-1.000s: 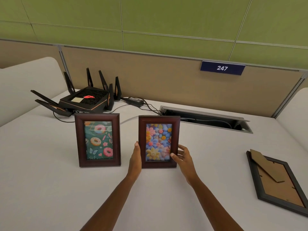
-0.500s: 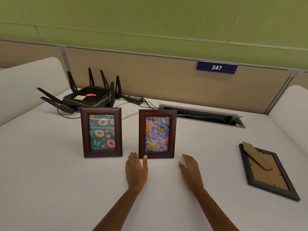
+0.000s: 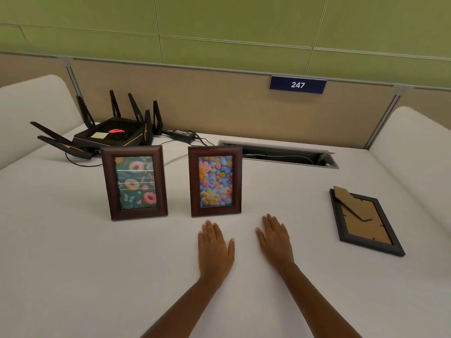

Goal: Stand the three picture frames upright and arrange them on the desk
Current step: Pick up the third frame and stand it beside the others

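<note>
The black frame (image 3: 365, 220) lies face down on the desk (image 3: 73, 264), well right of the two upright frames, likely light, rigid and glass-fronted, so grip its side edges; your left hand (image 3: 214, 250) and right hand (image 3: 275, 240) rest flat and empty, fingers (image 3: 210, 228) loosely together.

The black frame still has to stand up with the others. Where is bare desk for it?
Bare desk lies between the flower frame and the black frame, beyond the right hand. Crowded: behind the donut frame, with router and cables.
</note>
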Motion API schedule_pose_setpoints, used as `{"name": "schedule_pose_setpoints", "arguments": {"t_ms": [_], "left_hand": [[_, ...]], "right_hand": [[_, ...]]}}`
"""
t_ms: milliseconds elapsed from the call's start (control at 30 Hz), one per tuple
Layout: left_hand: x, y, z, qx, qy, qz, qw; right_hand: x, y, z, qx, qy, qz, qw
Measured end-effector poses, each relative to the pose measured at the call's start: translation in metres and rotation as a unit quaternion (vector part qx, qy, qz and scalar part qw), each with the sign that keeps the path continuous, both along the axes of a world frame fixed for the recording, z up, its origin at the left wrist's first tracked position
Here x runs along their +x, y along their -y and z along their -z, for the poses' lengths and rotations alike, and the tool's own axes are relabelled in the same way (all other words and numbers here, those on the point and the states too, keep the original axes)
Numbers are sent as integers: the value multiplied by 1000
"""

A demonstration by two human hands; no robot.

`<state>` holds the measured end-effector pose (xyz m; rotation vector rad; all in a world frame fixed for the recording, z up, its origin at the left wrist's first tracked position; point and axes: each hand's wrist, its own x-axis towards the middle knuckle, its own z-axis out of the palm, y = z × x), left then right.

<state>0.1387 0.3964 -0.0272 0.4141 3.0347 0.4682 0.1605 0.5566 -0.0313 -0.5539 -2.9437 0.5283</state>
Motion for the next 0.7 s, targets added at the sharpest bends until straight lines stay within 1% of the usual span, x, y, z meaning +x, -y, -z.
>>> {"name": "schedule_pose_setpoints", "arguments": {"t_ms": [100,367,567,700], "left_hand": [[5,-14,1,-3,-3,71,997],[14,-65,-4,11,3,160,987],[23,-121,-18,48,53,213,974],[34,-154,-26,90,120,258,954]], "right_hand": [[7,-3,1,0,0,12,1000],[47,-38,2,-15,-18,63,998],[77,-88,-10,-16,-38,132,990],[94,-119,-23,11,-43,176,983]]}}
